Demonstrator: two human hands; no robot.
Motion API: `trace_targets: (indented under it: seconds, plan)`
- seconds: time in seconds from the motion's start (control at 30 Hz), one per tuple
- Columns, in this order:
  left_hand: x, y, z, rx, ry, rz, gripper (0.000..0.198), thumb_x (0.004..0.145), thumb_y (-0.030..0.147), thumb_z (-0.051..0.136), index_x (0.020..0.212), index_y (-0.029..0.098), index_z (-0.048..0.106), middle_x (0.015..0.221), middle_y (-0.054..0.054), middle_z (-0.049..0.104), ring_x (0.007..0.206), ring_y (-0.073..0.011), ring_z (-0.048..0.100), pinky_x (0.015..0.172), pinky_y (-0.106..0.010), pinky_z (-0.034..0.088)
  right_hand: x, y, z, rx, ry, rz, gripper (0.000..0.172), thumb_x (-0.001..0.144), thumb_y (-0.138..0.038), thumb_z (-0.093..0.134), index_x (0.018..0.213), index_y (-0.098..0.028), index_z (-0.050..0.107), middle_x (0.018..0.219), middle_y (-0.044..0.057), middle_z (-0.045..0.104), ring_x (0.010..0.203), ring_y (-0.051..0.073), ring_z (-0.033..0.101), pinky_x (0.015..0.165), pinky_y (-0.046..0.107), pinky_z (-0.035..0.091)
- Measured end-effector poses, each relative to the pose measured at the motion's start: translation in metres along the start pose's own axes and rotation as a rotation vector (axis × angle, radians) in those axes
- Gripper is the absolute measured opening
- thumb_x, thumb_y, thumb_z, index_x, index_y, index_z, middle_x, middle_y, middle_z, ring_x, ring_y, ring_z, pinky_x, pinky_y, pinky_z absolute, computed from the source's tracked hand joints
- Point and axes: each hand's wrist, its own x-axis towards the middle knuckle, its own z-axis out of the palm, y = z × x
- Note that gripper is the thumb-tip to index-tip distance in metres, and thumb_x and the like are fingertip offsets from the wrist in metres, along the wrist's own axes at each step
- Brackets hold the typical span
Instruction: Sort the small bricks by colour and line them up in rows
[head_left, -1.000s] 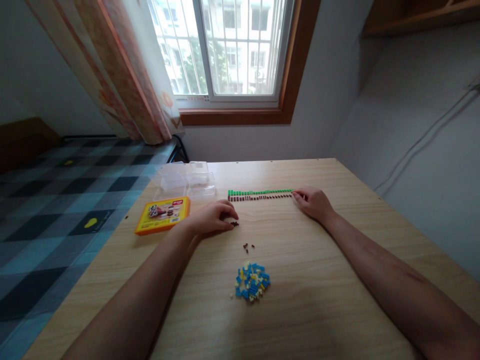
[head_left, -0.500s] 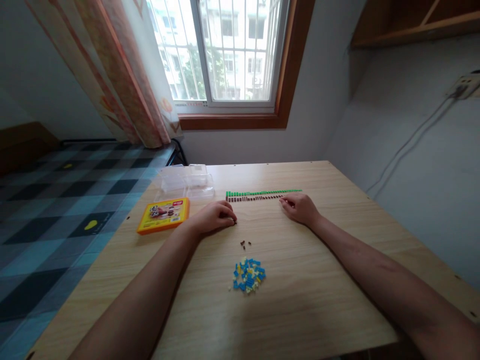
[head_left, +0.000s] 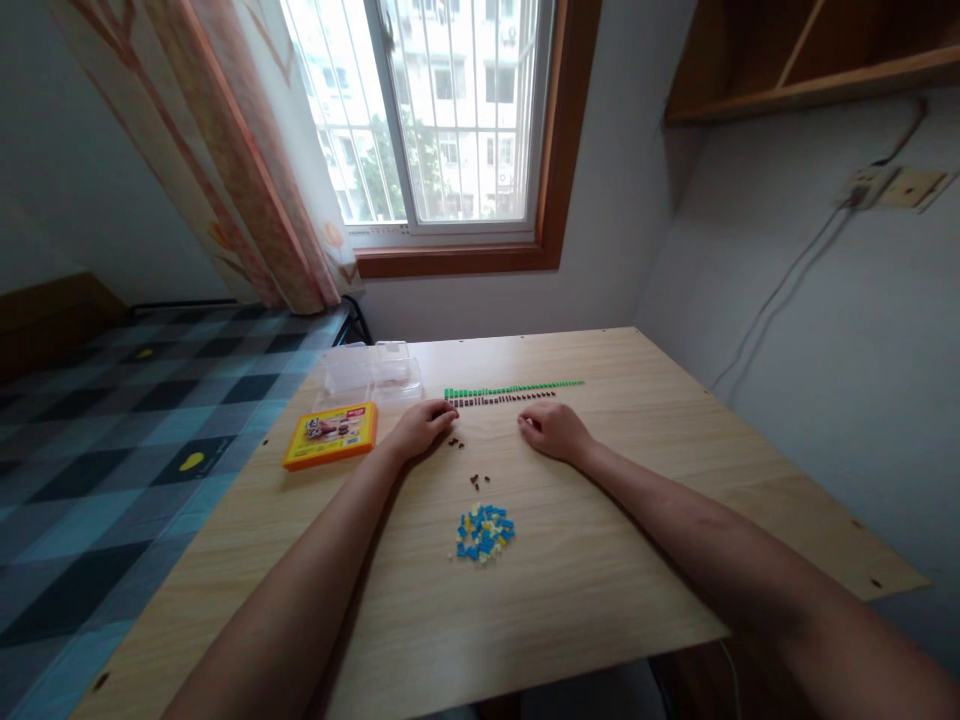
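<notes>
My left hand (head_left: pixel 424 428) rests on the table with its fingers pinched together at the left end of a row of tiny brown blocks (head_left: pixel 495 400). Whatever those fingertips hold is too small to make out. A few loose brown blocks (head_left: pixel 456 443) lie just below them. My right hand (head_left: pixel 555 431) is closed, fingers curled, below the right part of the brown row; its contents are hidden. Behind the brown row runs a matching row of green blocks (head_left: pixel 517 388). Closer to me are several more brown blocks (head_left: pixel 475 481) and a pile of blue and yellow blocks (head_left: pixel 487 533).
A yellow-orange box (head_left: pixel 330 435) lies left of my left hand. Behind it are clear plastic cases (head_left: pixel 371 373). The wooden table (head_left: pixel 600 560) adjoins a checked bed (head_left: pixel 187 400) on the left. A wall shelf (head_left: pixel 810 95) and a cable (head_left: pixel 780 285) are at right.
My right hand has drawn back left and toward me from the brown row's right end. My left hand has moved up toward the row, revealing loose brown blocks. The view has shifted slightly.
</notes>
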Motion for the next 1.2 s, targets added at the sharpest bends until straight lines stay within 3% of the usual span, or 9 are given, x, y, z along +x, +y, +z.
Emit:
trace_targets:
  seconds: [0.13,0.27,0.53,0.73,0.97,1.2]
  plan:
    - [0.001,0.005,0.002,-0.120,0.040,-0.076,0.035,0.083,0.050,0.055,0.081,0.017,0.065,0.063,0.000,0.060,0.062,-0.0162,0.054,0.060,-0.027,0.043,0.011,-0.041,0.020,0.113,-0.023,-0.040,0.015,0.089,-0.023,0.061,0.083,-0.020,0.075,0.075,0.003,0.072,0.069,0.016,0.062,0.067,0.026,0.042]
    - [-0.001,0.006,0.002,-0.205,0.068,-0.065,0.036,0.079,0.052,0.061,0.081,0.017,0.064,0.066,0.001,0.060,0.062,-0.0150,0.053,0.061,-0.026,0.044,0.028,-0.058,0.036,0.280,0.015,0.059,0.014,0.088,-0.025,0.064,0.084,-0.022,0.077,0.077,0.002,0.074,0.070,0.016,0.062,0.067,0.027,0.043]
    - [-0.008,0.002,0.001,-0.253,0.115,-0.057,0.030,0.076,0.044,0.068,0.087,0.016,0.071,0.081,-0.005,0.073,0.072,-0.0183,0.063,0.071,-0.031,0.051,0.030,-0.050,0.037,0.556,0.091,0.100,0.013,0.087,-0.024,0.065,0.090,-0.020,0.078,0.077,0.002,0.073,0.066,0.014,0.060,0.063,0.025,0.045]
    - [-0.009,0.009,0.013,-0.065,0.338,-0.008,0.023,0.082,0.037,0.066,0.092,0.018,0.074,0.084,-0.005,0.076,0.072,-0.0186,0.065,0.073,-0.032,0.053,0.024,-0.051,0.029,0.531,0.104,0.049,0.014,0.088,-0.022,0.065,0.092,-0.020,0.078,0.080,0.003,0.073,0.067,0.014,0.059,0.066,0.027,0.046]
    - [-0.015,0.032,0.022,0.157,0.295,0.199,0.008,0.086,0.022,0.064,0.085,0.020,0.071,0.075,-0.001,0.072,0.063,-0.0141,0.062,0.065,-0.027,0.048,0.027,-0.047,0.032,0.620,0.117,0.139,0.018,0.090,-0.025,0.064,0.099,-0.021,0.079,0.090,0.005,0.076,0.076,0.016,0.064,0.065,0.027,0.047]
    - [-0.016,0.035,0.027,0.200,0.251,0.288,0.003,0.086,0.021,0.067,0.085,0.020,0.070,0.075,0.000,0.070,0.062,-0.0131,0.061,0.062,-0.025,0.045,0.028,-0.047,0.032,0.688,0.067,0.118,0.018,0.089,-0.025,0.064,0.098,-0.020,0.079,0.094,0.005,0.078,0.079,0.017,0.066,0.068,0.028,0.048]
